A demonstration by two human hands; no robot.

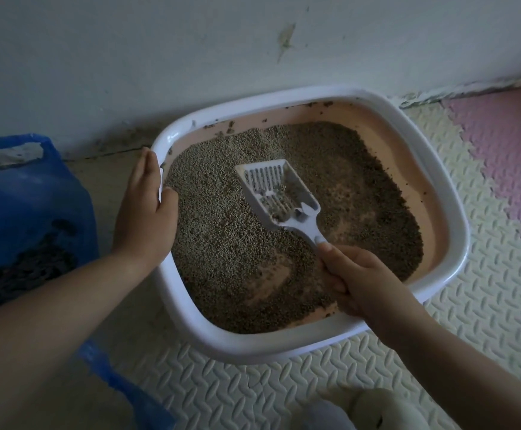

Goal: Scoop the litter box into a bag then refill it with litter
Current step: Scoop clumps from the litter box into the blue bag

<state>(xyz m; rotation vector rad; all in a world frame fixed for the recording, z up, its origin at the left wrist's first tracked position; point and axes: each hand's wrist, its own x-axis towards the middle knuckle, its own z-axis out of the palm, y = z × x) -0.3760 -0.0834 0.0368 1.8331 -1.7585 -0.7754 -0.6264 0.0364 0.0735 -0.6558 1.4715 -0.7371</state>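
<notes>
A white-rimmed litter box (439,193) with a pink inner wall stands on the floor against the wall, holding grey-brown litter (222,243) with bare pink patches at the bottom. My right hand (355,280) grips the handle of a white slotted scoop (279,189), whose head lies over the middle of the litter with a few grains in it. My left hand (144,212) holds the box's left rim, thumb inside and fingers along the outside. A blue plastic bag (26,212) sits left of the box with dark litter visible inside.
The white wall (191,57) rises right behind the box. Cream and pink foam mats (485,274) cover the floor to the right and front. A pale soft object (377,411) lies at the bottom edge. Part of the blue bag trails along the lower left.
</notes>
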